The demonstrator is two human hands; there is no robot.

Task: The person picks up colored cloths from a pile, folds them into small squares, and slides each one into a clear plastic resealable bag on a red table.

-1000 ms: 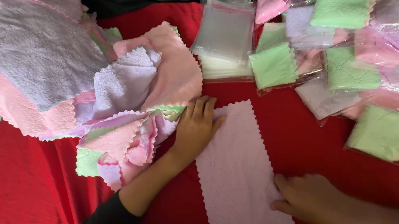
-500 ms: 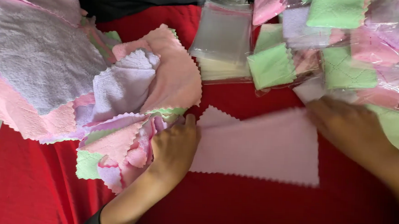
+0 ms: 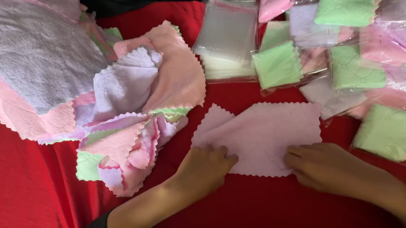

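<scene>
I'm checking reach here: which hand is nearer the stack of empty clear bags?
Left. The left hand presses the pink cloth almost directly below the clear bags; the right hand lies farther off to their right.

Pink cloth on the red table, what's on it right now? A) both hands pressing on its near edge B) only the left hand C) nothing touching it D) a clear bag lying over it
A: the left hand presses the pink cloth at its near left edge and the right hand rests on its near right corner, flat on the red table.
</scene>
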